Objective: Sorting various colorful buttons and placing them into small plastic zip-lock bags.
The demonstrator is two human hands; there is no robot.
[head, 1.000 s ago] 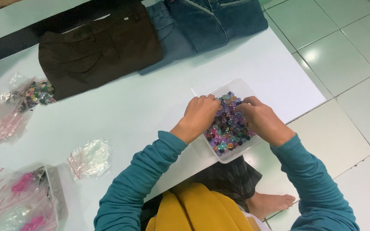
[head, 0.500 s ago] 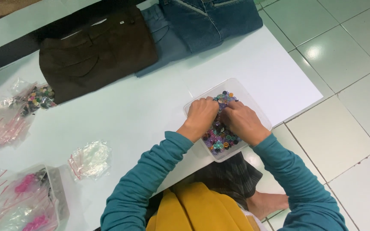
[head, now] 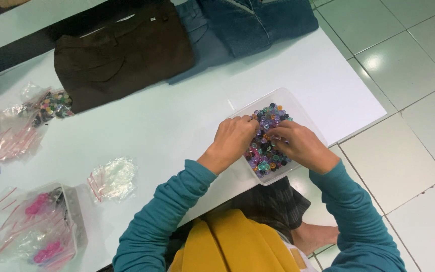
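Both hands: left hand (head: 233, 138) and right hand (head: 298, 143) dip into the clear plastic box (head: 305, 118), fingers curled narrow among the coloured buttons (head: 268, 148); whether either pinches one, I cannot tell.
Box position: near the white table (head: 177, 126) edge, one corner overhanging the tiled floor (head: 414, 100).
Risk: a push could likely tip it, scattering buttons.
Change: both hands sit closer together than a second ago; box unmoved.
Nearby: brown trousers (head: 122, 55), empty small bags (head: 112, 176).
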